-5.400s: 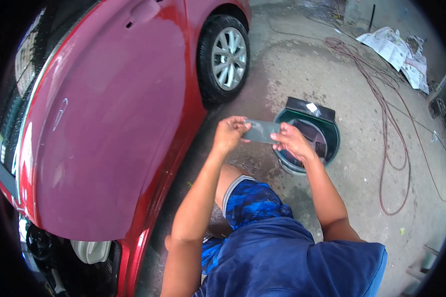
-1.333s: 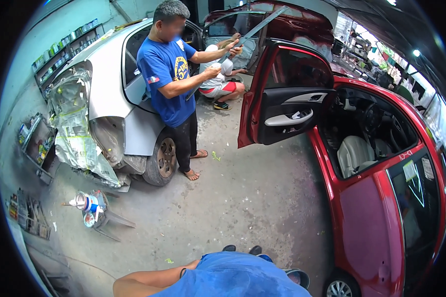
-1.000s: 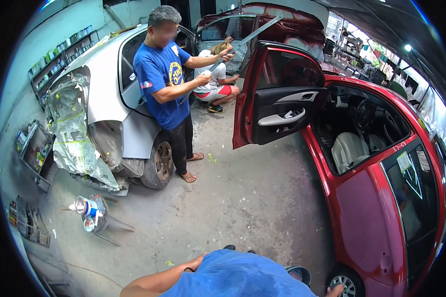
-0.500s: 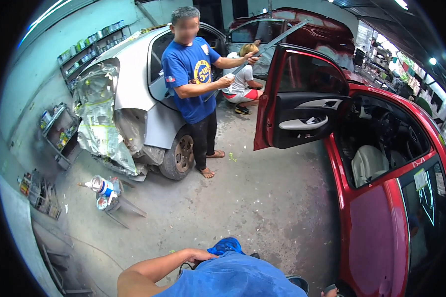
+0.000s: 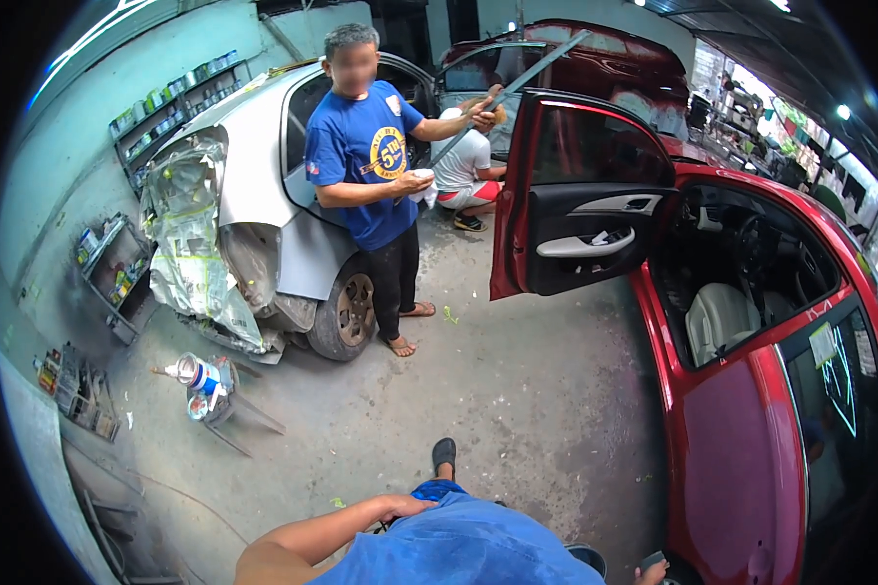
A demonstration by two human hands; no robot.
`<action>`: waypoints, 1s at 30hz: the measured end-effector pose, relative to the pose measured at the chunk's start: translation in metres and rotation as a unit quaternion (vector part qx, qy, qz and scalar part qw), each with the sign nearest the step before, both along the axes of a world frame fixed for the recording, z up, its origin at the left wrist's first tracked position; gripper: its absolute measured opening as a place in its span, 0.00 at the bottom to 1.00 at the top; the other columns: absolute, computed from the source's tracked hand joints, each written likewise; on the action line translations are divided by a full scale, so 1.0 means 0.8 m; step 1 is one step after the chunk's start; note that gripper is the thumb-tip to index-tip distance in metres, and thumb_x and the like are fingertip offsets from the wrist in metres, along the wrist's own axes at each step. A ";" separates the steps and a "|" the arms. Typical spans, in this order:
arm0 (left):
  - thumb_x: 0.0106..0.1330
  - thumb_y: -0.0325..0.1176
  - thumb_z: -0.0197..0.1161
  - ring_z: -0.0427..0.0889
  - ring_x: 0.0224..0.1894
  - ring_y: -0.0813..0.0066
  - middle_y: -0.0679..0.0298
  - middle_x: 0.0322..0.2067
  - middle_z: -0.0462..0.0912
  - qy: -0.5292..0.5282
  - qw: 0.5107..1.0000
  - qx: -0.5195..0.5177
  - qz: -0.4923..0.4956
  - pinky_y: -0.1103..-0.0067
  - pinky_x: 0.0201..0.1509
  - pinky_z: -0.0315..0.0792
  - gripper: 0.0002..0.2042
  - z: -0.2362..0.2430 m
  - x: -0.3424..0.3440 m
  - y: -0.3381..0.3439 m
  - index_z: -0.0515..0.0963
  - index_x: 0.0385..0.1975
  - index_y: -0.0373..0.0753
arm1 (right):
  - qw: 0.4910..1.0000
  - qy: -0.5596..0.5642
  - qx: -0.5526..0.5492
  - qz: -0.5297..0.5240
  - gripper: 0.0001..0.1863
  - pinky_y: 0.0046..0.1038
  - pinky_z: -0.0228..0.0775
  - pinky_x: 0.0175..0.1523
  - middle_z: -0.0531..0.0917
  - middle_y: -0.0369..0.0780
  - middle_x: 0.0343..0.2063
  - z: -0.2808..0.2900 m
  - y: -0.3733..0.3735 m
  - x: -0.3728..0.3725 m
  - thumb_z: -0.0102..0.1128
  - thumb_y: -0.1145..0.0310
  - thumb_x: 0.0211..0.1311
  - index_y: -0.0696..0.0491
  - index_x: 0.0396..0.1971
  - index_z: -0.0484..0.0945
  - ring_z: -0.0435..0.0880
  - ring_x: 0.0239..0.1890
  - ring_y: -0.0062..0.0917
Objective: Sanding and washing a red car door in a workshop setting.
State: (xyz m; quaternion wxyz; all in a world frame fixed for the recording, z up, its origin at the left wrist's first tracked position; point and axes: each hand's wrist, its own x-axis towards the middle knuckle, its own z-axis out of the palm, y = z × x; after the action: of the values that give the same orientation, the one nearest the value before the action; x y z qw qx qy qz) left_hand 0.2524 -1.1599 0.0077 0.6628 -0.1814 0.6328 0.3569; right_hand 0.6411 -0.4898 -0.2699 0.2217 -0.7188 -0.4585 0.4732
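My left hand [image 5: 404,506] lies against the front of my waist, beside the blue shirt and shorts, with its fingers stretched out; the fingertips are partly lost against the cloth. A bit of dark cord or strap shows just under it. At the lower right edge, my right hand [image 5: 651,575] is closed on a small dark grey block [image 5: 653,561]. That hand is low beside the red car [image 5: 727,468], whose rear door has a dull, matte patch. Most of the right arm is out of the picture.
The red car's front door [image 5: 585,210] stands wide. A person in blue [image 5: 366,166] holds a long grey strip [image 5: 517,93]; another person [image 5: 463,161] crouches behind. A silver car [image 5: 263,185] with a masked rear stands left. A stool [image 5: 239,414] bears paint cans; a bucket [image 5: 587,558] is near my right side.
My foot has come into view ahead of me. My right hand and the grey block show more fully. The standing person has shifted slightly left, and the strip is lifted a little.
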 end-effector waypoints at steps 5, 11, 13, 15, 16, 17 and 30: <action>0.70 0.70 0.51 0.66 0.73 0.54 0.47 0.75 0.59 0.030 0.999 -0.008 -0.008 0.58 0.74 0.63 0.46 0.008 0.000 0.007 0.58 0.75 0.35 | 0.992 -0.089 -0.022 0.082 0.22 0.45 0.80 0.34 0.87 0.47 0.37 -0.001 0.008 -0.008 0.56 0.56 0.65 0.58 0.48 0.84 0.84 0.33 0.39; 0.70 0.69 0.51 0.63 0.75 0.54 0.46 0.75 0.58 0.044 0.999 0.008 0.021 0.60 0.76 0.59 0.47 -0.018 0.004 -0.011 0.58 0.75 0.34 | 0.991 -0.119 0.004 0.054 0.23 0.45 0.80 0.35 0.87 0.48 0.37 -0.002 0.014 -0.050 0.54 0.57 0.65 0.59 0.49 0.83 0.85 0.34 0.40; 0.70 0.69 0.51 0.62 0.75 0.55 0.46 0.75 0.58 0.038 0.999 0.009 0.018 0.60 0.76 0.59 0.47 -0.046 0.000 -0.013 0.58 0.75 0.33 | 0.991 -0.132 0.012 0.031 0.23 0.45 0.80 0.35 0.87 0.48 0.37 -0.001 0.010 -0.045 0.54 0.58 0.65 0.60 0.49 0.83 0.85 0.34 0.40; 0.71 0.69 0.51 0.63 0.75 0.55 0.46 0.75 0.58 0.080 0.997 -0.011 -0.012 0.61 0.76 0.59 0.46 -0.053 -0.001 -0.012 0.59 0.75 0.33 | 0.989 -0.144 0.022 0.020 0.23 0.45 0.80 0.35 0.87 0.48 0.37 0.006 0.006 -0.060 0.54 0.58 0.65 0.60 0.49 0.82 0.85 0.34 0.41; 0.71 0.69 0.51 0.63 0.75 0.55 0.46 0.75 0.58 0.080 0.997 -0.009 -0.012 0.61 0.76 0.59 0.46 -0.055 -0.001 -0.016 0.59 0.75 0.33 | 0.988 -0.150 0.027 0.012 0.23 0.46 0.80 0.35 0.87 0.49 0.38 0.010 0.004 -0.065 0.53 0.58 0.65 0.60 0.49 0.82 0.85 0.34 0.41; 0.71 0.68 0.51 0.63 0.75 0.55 0.46 0.75 0.58 0.058 0.998 0.011 0.006 0.62 0.76 0.60 0.45 -0.004 -0.003 -0.004 0.59 0.75 0.33 | 0.987 -0.158 0.031 -0.005 0.23 0.46 0.80 0.35 0.87 0.49 0.38 0.016 -0.004 -0.053 0.53 0.58 0.65 0.60 0.50 0.82 0.85 0.34 0.41; 0.71 0.68 0.50 0.63 0.75 0.54 0.45 0.75 0.58 0.074 0.997 -0.024 0.000 0.59 0.77 0.58 0.45 0.015 0.001 -0.004 0.60 0.74 0.33 | 0.929 -0.087 0.314 0.176 0.24 0.45 0.79 0.44 0.87 0.51 0.43 0.048 -0.108 -0.021 0.55 0.53 0.67 0.58 0.50 0.84 0.87 0.43 0.40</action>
State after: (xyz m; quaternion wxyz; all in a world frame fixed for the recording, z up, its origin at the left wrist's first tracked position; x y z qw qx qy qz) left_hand 0.2529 -1.1634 0.0201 0.6094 -0.1707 0.6885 0.3542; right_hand 0.6240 -0.5761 -0.2313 0.3084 -0.5588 -0.7203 0.2717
